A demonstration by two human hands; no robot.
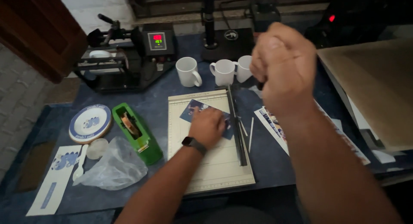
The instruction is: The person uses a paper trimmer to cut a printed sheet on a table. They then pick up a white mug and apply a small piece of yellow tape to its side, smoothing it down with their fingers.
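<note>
A: Head view: left hand [207, 126] flat, fingers together, pressing a printed sheet [194, 110] on the paper cutter [215, 164].
B: Right?
A: Right hand [282, 62] raised, fisted, probably round the cutter's handle; hidden. Three white mugs [188, 71] behind, green tape dispenser [137, 131] left on tabletop [266, 159].

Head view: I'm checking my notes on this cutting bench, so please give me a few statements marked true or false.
1. The left hand presses a printed sheet flat on the paper trimmer. True.
2. The right hand lies flat on the table. False: it is raised, closed in a fist.
3. Three white mugs stand behind the trimmer. True.
4. The tape dispenser is red. False: it is green.
5. The round plate lies right of the trimmer. False: it lies left.
</note>
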